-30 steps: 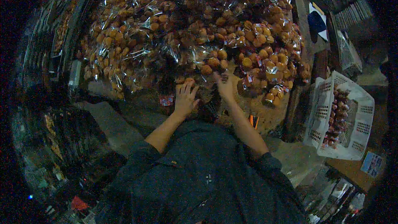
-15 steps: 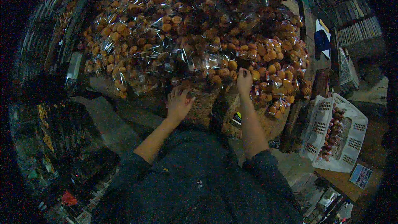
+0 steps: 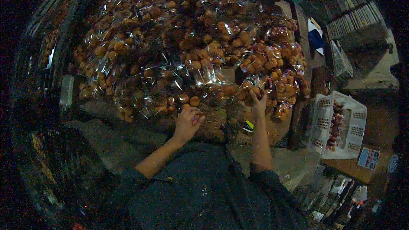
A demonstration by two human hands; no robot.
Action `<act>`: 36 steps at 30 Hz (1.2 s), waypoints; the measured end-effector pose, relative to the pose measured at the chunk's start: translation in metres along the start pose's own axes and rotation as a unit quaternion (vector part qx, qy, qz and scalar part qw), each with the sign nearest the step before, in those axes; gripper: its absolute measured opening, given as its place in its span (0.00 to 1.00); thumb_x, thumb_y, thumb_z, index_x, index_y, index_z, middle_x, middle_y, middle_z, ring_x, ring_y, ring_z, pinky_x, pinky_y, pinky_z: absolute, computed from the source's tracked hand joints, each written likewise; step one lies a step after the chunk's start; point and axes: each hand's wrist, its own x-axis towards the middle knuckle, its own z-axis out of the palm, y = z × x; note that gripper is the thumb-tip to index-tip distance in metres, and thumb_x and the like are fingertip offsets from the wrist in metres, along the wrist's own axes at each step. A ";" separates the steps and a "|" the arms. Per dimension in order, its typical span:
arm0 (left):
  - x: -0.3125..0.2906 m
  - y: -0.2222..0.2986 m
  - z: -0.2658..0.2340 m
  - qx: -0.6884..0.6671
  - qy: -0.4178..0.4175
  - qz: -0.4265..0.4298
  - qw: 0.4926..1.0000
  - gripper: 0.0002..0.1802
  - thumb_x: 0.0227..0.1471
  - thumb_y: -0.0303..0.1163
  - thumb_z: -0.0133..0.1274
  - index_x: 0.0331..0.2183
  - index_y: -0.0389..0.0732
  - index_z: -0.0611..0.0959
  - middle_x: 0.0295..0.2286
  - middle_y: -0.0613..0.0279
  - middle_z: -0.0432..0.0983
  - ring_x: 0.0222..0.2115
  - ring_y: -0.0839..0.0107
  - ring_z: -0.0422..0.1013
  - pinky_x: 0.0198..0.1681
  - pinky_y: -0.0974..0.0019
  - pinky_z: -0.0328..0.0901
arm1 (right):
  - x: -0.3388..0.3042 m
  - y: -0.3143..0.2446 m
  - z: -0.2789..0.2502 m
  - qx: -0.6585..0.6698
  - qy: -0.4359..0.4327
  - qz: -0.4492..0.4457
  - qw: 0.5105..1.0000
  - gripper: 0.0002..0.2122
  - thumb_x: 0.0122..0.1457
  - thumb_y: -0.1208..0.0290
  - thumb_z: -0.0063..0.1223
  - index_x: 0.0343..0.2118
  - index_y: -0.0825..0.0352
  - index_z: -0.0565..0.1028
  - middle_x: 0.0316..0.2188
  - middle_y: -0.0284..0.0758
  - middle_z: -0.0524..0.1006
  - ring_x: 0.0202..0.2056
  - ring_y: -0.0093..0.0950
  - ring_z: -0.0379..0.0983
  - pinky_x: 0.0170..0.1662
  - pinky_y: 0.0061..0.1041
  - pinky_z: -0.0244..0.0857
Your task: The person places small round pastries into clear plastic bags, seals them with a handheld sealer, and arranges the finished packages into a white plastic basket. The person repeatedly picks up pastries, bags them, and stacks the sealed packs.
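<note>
A broad heap of clear plastic bags (image 3: 115,47) filled with round, golden-brown pieces covers the worktop in front of me. My right hand (image 3: 259,103) is at the heap's near edge, with thumb and fingers closed on a clear bag of round brown pieces (image 3: 251,90). My left hand (image 3: 187,124) rests at the worktop's near edge, its fingers curled inward. Something small and reddish shows at its palm, too blurred to name. Just beyond it lie a few round pieces (image 3: 194,101). A small yellow-and-black object (image 3: 248,126) lies left of my right forearm.
To the right, a white perforated plastic basket (image 3: 318,123) holds a row of reddish-brown round pieces in wrapping. A printed card (image 3: 369,158) lies by it on a brown surface. Beyond stand a blue-and-white item (image 3: 316,39) and a stack of slatted pale material (image 3: 355,21).
My right hand has come down toward me and now grips a bag. My left hand has shifted slightly nearer with fingers more curled. The whole view has swung, moving the basket leftward.
</note>
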 end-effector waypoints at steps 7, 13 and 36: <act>0.051 0.097 0.011 -0.107 0.086 0.097 0.986 0.27 0.56 0.47 0.62 0.48 0.36 0.80 0.41 0.53 0.79 0.47 0.56 0.74 0.54 0.56 0.67 | -0.125 -0.112 0.008 -0.011 -0.056 -0.028 0.998 0.24 0.61 0.72 0.62 0.58 0.64 0.65 0.50 0.36 0.73 0.46 0.28 0.75 0.45 0.26 0.75; 0.054 0.137 0.032 -0.241 -0.084 0.005 0.967 0.30 0.59 0.51 0.59 0.51 0.37 0.79 0.36 0.52 0.82 0.36 0.65 0.78 0.43 0.61 0.71 | -0.177 -0.136 0.031 0.175 -0.014 -0.097 0.980 0.15 0.70 0.61 0.49 0.53 0.66 0.71 0.43 0.31 0.76 0.42 0.23 0.75 0.45 0.27 0.73; 0.019 0.218 0.068 -0.241 -0.044 0.003 0.970 0.26 0.58 0.39 0.61 0.53 0.33 0.79 0.44 0.49 0.82 0.45 0.65 0.78 0.47 0.62 0.72 | -0.142 -0.177 -0.043 0.148 -0.029 -0.079 0.985 0.14 0.72 0.59 0.47 0.35 0.65 0.73 0.32 0.27 0.73 0.31 0.17 0.66 0.31 0.17 0.61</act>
